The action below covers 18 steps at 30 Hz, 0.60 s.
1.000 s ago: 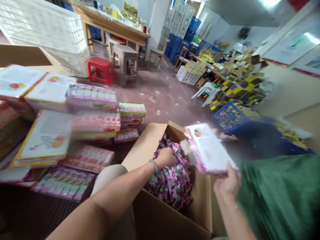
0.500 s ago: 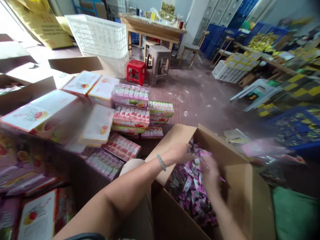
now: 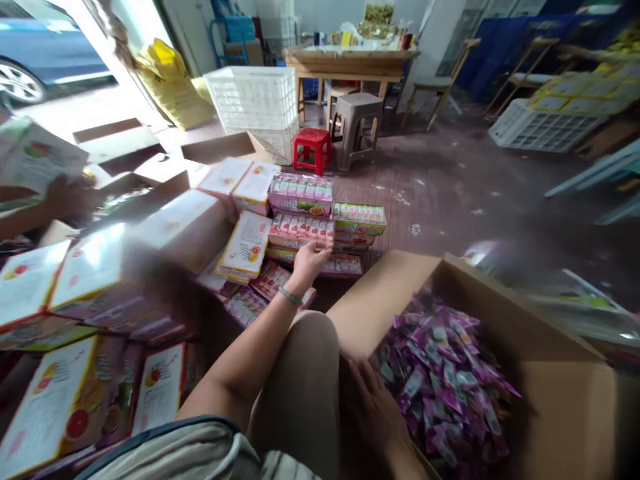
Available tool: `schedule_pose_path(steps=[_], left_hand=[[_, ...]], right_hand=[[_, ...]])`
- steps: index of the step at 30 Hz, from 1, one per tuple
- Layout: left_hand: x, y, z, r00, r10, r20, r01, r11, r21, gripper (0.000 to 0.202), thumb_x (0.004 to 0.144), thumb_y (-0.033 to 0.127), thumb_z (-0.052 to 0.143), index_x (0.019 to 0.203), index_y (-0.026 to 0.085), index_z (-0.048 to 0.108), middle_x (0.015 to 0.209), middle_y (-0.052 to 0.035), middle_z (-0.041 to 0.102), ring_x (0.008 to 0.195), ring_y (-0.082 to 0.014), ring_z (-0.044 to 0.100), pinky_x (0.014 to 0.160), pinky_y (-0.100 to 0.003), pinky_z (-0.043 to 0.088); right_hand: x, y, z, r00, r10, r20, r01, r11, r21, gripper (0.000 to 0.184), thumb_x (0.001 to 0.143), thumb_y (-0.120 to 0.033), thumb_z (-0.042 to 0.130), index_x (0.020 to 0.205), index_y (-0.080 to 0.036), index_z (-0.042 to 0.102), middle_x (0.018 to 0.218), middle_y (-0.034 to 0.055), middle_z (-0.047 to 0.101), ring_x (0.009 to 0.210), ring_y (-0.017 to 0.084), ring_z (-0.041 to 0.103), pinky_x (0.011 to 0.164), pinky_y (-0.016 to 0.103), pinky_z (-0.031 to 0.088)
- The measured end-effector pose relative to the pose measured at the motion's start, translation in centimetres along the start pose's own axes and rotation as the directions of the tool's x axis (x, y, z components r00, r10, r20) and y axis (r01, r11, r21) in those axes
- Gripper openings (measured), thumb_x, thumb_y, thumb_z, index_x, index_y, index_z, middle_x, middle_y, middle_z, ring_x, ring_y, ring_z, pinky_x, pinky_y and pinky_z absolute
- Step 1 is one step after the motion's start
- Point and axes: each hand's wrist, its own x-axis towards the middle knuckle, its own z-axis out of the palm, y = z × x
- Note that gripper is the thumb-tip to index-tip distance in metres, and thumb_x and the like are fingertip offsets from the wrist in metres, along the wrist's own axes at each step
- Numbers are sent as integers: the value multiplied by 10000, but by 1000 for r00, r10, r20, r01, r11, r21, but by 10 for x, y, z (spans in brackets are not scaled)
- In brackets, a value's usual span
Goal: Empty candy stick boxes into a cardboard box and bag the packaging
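Observation:
My left hand [image 3: 307, 260], with a bead bracelet on the wrist, is stretched forward, its fingers apart and touching a pink display box of sachets [image 3: 300, 230] in a low stack on the floor. My right hand [image 3: 370, 400] is dark and blurred; it lies spread on the near wall of an open cardboard carton [image 3: 500, 300]. The carton is heaped with purple sachets [image 3: 445, 387]. My knee in beige trousers [image 3: 300, 373] is between the two arms.
Many flat white-and-pink boxes [image 3: 75, 267] are piled at the left. At the far left another person's hand [image 3: 70, 197] holds one box [image 3: 35, 153]. Behind stand a red stool [image 3: 313, 147], a grey stool [image 3: 357, 120], white crates [image 3: 255, 97] and a wooden table [image 3: 350, 60].
My left hand left the carton and reached forward to the stacked boxes. My right hand no longer holds the pink box and moved to the carton's near wall. The view swung left.

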Motion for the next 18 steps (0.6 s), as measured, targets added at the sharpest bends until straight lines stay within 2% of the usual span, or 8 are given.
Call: schedule_pose_path(steps=[2, 5, 6, 8, 11, 14, 17, 18], left_hand=[[3, -22, -29, 968, 87, -235, -17, 958, 286, 406, 833, 330, 694, 1205, 170, 679, 1189, -139, 676, 1139, -286, 619, 1008, -382, 466], [21, -52, -76, 844, 151, -514, 208, 793, 573, 766, 831, 487, 710, 1480, 138, 501, 1565, -271, 390, 1480, -420, 323, 1173, -524, 288], [30, -61, -90, 830, 128, -543, 288, 735, 614, 884, 813, 555, 718, 1526, 111, 442, 1624, -317, 262, 1525, -470, 206, 1184, -576, 232], [49, -77, -112, 855, 24, -518, 390, 629, 672, 1106, 720, 656, 772, 1564, 63, 372, 1646, -389, 84, 1535, -554, 46, 1170, -655, 158], [68, -97, -126, 889, -112, -444, 432, 527, 732, 1251, 611, 653, 853, 1586, 69, 330, 1629, -423, 64, 1500, -608, 95, 1115, -716, 189], [67, -100, -128, 892, -77, -445, 414, 533, 738, 1086, 655, 534, 858, 1540, 106, 397, 1602, -392, 214, 1424, -561, 310, 1069, -703, 281], [51, -86, -140, 879, -104, -466, 393, 711, 583, 859, 667, 488, 845, 1382, 138, 522, 1570, -282, 358, 1407, -549, 323, 1070, -676, 310], [46, -81, -148, 859, -197, -472, 422, 794, 438, 823, 643, 452, 866, 1337, 161, 533, 1547, -238, 410, 1436, -558, 267, 1069, -688, 309]], right_hand=[[1, 5, 7, 1000, -9, 26, 8, 1000, 15, 908, 890, -209, 553, 1661, -345, 95, 1672, 79, 319, 1459, 343, 441, 1086, 491, 531], [-1, 14, 20, 997, -48, 62, 47, 999, 26, 900, 890, -234, 557, 1663, -308, 104, 1678, 88, 302, 1478, 357, 409, 1091, 489, 521], [-2, 18, 25, 996, -65, 62, 63, 998, 24, 907, 884, -226, 562, 1664, -301, 104, 1678, 92, 303, 1480, 362, 404, 1086, 488, 524], [-4, 24, 35, 996, -80, 48, 80, 997, 13, 933, 872, -197, 567, 1663, -308, 85, 1683, 92, 288, 1485, 365, 395, 1067, 480, 537], [-8, 29, 48, 999, -28, 20, 28, 1000, -2, 955, 870, -167, 556, 1657, -345, 46, 1707, 80, 212, 1483, 350, 405, 996, 440, 580], [-8, 21, 47, 993, 97, 71, -97, 995, -7, 899, 851, -205, 589, 1653, -324, 200, 1706, 87, 207, 1460, 366, 433, 935, 427, 604], [2, 2, 26, 952, 211, 220, -216, 976, -1, 864, 809, -239, 630, 1621, -284, 337, 1695, 103, 232, 1444, 387, 448, 1003, 472, 569], [7, -5, 16, 930, 242, 277, -252, 968, 1, 883, 795, -237, 637, 1621, -293, 332, 1697, 98, 221, 1440, 388, 451, 1031, 487, 551]])
